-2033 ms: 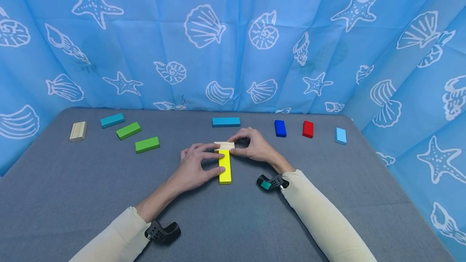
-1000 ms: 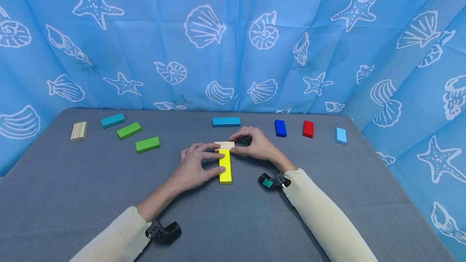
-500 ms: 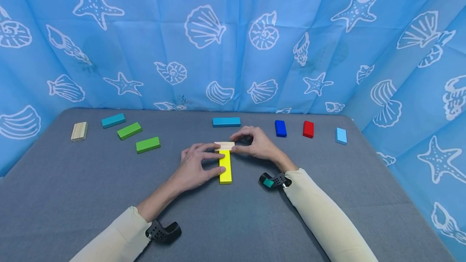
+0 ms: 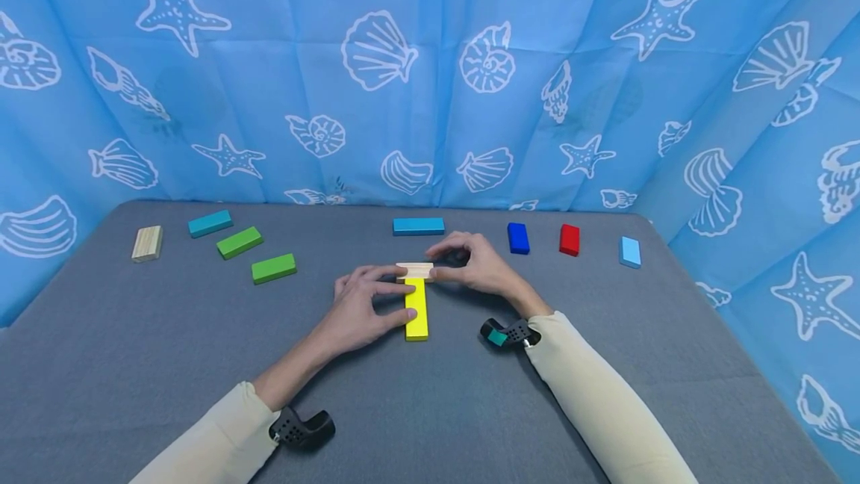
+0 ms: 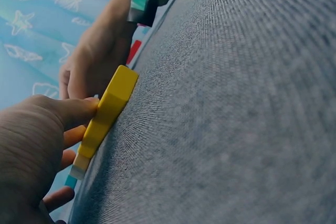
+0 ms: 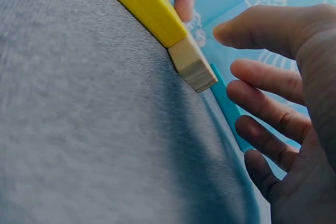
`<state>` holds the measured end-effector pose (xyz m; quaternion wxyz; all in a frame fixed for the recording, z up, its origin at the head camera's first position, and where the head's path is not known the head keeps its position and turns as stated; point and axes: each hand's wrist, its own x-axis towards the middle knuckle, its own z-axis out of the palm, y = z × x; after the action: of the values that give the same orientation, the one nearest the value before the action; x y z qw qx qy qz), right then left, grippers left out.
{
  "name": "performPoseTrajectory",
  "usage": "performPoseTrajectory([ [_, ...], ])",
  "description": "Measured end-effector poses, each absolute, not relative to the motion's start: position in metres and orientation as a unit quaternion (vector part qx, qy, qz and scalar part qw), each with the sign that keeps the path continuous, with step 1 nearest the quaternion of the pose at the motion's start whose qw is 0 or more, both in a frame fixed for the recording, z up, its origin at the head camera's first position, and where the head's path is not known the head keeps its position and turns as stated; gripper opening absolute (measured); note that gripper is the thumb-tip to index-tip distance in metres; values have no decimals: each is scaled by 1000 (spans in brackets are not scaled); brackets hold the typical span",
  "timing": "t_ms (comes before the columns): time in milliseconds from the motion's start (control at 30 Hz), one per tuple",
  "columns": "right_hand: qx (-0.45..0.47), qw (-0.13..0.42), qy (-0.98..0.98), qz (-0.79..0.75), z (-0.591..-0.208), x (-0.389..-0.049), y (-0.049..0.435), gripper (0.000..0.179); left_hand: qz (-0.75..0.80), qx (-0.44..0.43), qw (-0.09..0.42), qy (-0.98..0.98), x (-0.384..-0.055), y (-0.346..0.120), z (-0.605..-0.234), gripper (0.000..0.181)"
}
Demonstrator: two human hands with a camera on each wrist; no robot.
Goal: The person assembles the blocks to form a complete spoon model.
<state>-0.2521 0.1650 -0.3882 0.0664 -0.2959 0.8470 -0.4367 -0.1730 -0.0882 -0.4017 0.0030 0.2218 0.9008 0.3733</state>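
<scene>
A yellow block (image 4: 416, 312) lies lengthwise on the grey cloth, with a plain wooden block (image 4: 415, 270) set crosswise at its far end. My left hand (image 4: 357, 310) is at their left: thumb and index fingertips touch the yellow block's side, and the middle fingertip is at the plain block. My right hand (image 4: 474, 266) stands just right of the plain block. In the right wrist view a gap shows between the right thumb and fingers (image 6: 268, 95) and the wooden block's end (image 6: 195, 69), and nothing is between them.
A blue block (image 4: 418, 226) lies behind the pair. Two green blocks (image 4: 273, 268), a teal block (image 4: 210, 223) and a plain block (image 4: 147, 243) lie at left. Dark blue (image 4: 518, 238), red (image 4: 569, 240) and light blue (image 4: 629, 252) blocks lie right. A blue curtain (image 4: 430, 95) hangs behind.
My right hand has drawn slightly to the right, its fingertips off the plain wooden block. The left hand and both blocks have stayed where they were.
</scene>
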Motion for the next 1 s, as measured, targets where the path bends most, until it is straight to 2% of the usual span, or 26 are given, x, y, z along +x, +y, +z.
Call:
performPoseTrajectory([
  [500, -275, 24, 857, -436, -370, -255, 187, 37, 377, 218, 2, 900, -173, -88, -402, 43],
  [1000, -259, -18, 864, -432, -363, -243, 243, 34, 383, 220, -5, 897, -173, -88, -403, 42],
])
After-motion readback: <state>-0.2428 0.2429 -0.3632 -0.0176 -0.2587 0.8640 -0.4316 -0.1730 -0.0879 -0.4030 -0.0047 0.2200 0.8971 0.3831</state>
